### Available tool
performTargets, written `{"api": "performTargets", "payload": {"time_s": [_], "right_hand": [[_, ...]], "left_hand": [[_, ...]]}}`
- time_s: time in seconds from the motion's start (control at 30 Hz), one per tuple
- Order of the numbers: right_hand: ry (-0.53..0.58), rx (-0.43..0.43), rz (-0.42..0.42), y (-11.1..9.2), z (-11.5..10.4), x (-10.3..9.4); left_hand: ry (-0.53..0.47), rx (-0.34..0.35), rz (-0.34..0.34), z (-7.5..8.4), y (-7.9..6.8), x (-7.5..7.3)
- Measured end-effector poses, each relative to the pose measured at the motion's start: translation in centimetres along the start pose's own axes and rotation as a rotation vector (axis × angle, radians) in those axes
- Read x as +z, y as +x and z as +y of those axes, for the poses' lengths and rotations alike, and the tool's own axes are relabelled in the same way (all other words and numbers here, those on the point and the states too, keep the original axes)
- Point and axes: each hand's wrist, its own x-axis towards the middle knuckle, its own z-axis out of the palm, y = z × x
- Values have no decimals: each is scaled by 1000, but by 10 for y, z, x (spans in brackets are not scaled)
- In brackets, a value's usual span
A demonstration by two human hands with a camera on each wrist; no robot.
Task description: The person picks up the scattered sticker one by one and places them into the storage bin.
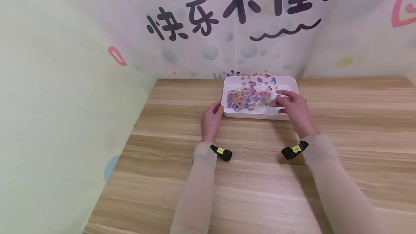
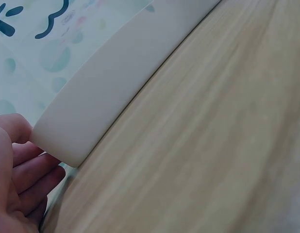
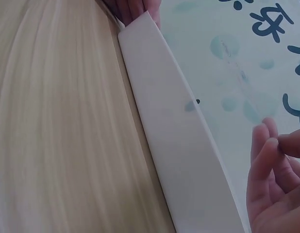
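A shallow white tray (image 1: 260, 115) stands on the wooden table, holding a pile of colourful small stickers (image 1: 238, 99). At its front left corner my left hand (image 1: 212, 121) grips the wall, thumb near the rim and the other fingers low against the outside, as the left wrist view shows. My right hand (image 1: 294, 111) is raised over the tray's right side. Between its thumb and fingertips it pinches a clear sticker sheet (image 1: 260, 80) dotted with small purple, blue and orange figures. In the right wrist view the sheet (image 3: 241, 73) appears nearly edge-on, held above the rim.
The wood-grain table (image 1: 247, 187) extends in front of the tray and to both sides. Right behind the tray hangs a white printed backdrop (image 1: 195, 60) with large dark characters. A pale wall covering (image 1: 65, 118) borders the table on the left.
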Motion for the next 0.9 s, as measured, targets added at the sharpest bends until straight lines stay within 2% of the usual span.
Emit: {"api": "performTargets", "payload": {"time_s": [0.3,0.5,0.9], "right_hand": [[-25,11,30,11,-3,19],[-32,26,13,14,-3,25],[-44,-12,-11,25,0,39]], "left_hand": [[-5,9,15,-1,1,0],[-14,10,11,-2,2,1],[4,-3,15,-2,2,1]]}}
